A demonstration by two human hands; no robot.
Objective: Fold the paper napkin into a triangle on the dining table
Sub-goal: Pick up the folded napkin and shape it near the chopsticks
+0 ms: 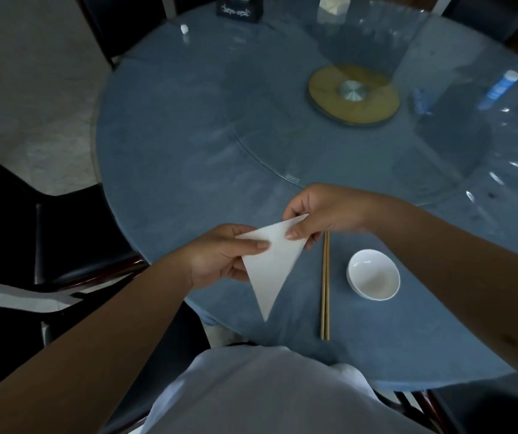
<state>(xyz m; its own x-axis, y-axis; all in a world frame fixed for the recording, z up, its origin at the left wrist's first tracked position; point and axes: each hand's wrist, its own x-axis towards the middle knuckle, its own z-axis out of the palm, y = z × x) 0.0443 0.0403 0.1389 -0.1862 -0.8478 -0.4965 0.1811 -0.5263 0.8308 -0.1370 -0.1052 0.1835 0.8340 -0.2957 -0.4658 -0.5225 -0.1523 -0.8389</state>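
Note:
A white paper napkin [270, 264] in a triangle shape hangs in the air above the near edge of the round blue dining table [189, 126], its long point aimed down toward me. My left hand [223, 255] pinches its upper left corner between thumb and fingers. My right hand [323, 214] pinches the upper right corner. Both hands hold it just off the table surface.
A pair of wooden chopsticks [325, 286] lies just right of the napkin, beside a small white bowl [373, 274]. A glass turntable with a round wooden hub [353, 94] fills the table's middle. A black tissue box [239, 7] stands far back, and dark chairs [73, 242] stand to the left.

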